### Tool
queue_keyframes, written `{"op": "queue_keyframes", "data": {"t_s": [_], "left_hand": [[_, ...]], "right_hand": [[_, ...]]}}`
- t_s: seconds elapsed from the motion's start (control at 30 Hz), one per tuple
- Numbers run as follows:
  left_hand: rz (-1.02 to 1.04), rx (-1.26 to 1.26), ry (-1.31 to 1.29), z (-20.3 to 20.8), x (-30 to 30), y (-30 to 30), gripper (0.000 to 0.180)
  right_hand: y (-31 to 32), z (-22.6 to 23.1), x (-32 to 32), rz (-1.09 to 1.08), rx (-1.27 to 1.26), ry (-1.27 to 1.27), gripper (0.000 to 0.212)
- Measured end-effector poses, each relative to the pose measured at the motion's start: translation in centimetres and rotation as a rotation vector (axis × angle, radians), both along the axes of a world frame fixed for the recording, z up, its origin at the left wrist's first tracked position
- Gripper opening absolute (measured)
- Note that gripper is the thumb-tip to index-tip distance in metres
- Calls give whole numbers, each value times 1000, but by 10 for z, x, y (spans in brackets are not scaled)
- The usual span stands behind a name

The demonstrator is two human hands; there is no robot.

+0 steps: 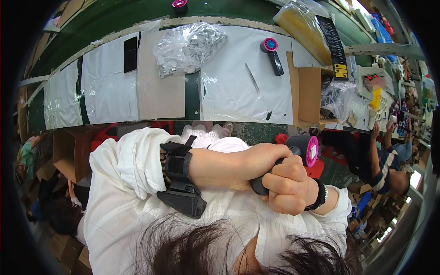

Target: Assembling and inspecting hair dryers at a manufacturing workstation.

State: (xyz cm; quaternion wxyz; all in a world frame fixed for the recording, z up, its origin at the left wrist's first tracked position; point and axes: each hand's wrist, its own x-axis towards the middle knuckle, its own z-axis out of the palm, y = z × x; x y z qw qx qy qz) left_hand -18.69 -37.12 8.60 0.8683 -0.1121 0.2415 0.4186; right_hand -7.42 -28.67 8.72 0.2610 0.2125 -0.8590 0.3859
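Clasps a black handheld fan (300,144) with a pink grille (313,151) in front of the white top (114,224). Grips the handle (258,185) in the right hand (286,188), closed into a fist; lays the left hand (275,153) against the fan from the other side (cannot tell how firmly, being partly hidden). Faces a white-covered bench (231,96) bearing a second fan (276,63), a bag of silvery pieces (190,48) and a cardboard box (309,94).
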Motion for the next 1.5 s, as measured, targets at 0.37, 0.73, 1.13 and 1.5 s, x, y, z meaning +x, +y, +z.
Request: {"op": "queue_keyframes", "data": {"t_s": [0.37,0.73,1.13,1.5], "left_hand": [[10,-50,-18,-9,6,1,24],[6,4,-142,-3,-1,2,25],[6,-36,-122,3,-2,3,25],[4,2,-163,0,-1,-2,25]], "right_hand": [[-4,-11,8,-121,-191,106,36],[-5,5,5,-301,-152,133,31],[-2,11,4,-250,-118,105,21],[-9,13,7,-262,-35,102,24]]}}
